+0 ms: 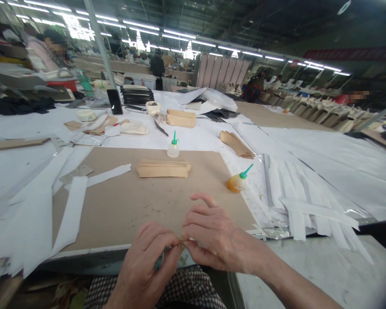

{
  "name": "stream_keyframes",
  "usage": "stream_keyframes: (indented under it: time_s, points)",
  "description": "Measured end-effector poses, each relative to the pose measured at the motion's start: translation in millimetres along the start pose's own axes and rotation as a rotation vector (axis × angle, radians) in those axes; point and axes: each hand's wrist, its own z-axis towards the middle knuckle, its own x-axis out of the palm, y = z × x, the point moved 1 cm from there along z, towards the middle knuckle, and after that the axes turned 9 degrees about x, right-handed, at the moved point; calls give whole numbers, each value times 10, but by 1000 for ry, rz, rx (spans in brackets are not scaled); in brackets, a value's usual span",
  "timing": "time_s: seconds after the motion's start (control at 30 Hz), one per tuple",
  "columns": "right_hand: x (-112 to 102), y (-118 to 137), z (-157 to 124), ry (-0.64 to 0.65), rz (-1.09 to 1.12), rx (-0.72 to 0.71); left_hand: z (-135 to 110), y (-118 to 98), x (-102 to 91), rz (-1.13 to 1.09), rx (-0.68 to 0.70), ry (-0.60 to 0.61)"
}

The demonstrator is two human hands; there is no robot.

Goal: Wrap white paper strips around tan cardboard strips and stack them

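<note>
My left hand (pixel 152 253) and my right hand (pixel 212 236) meet at the front edge of the table, fingertips pinched together. Between them is a tiny brownish bit, too small to make out. The right index finger sticks out away from the others. Beyond the hands, a stack of tan strips (pixel 163 168) lies on the brown board (pixel 116 206). Behind that stack stands a clear squeeze bottle (pixel 173 149) with a green nozzle. To the right, a second squeeze bottle (pixel 237 182) with amber liquid leans over, its green nozzle pointing up and right.
White paper strips (pixel 72 210) lie at left, and more white strips (pixel 302 193) hang over the edge at right. Further tan stacks (pixel 181 118) (pixel 236 144) lie behind. A phone (pixel 115 101) leans against a metal pole (pixel 99 43). Several people are in the background.
</note>
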Motion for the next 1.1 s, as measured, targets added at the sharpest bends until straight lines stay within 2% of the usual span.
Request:
stream_keyframes:
  time_s: [0.1, 0.17, 0.27, 0.37, 0.53, 0.63, 0.73, 0.9, 1.0, 1.1]
  points:
    - [55, -74, -6, 2, 129, 16, -50, 23, 10, -26, -107, 12]
    - [95, -99, -45, -24, 192, 105, -82, 44, 7, -42, -227, 18]
    - [183, -48, -150, -190, 296, 363, -102, 65, -17, -27, -353, -34]
    - [341, 97, -260, -375, 463, 554, -96, 68, -33, 28, -331, -112]
    - [635, 315, -274, -433, 640, 546, -128, 65, 29, 118, -162, -197]
    - [706, 355, -216, -483, 737, 555, -168, 54, 95, 181, -59, -217]
    - [722, 351, -187, -487, 867, 602, -185, 20, 145, 189, -31, -224]
    - [756, 287, -252, -532, 1030, 711, -166, -19, 112, -3, -157, -177]
    - [758, 263, -286, -531, 999, 729, -155, 46, 49, -161, -311, -178]
    - [738, 269, -283, -537, 895, 680, -139, 130, 42, -303, -449, -196]
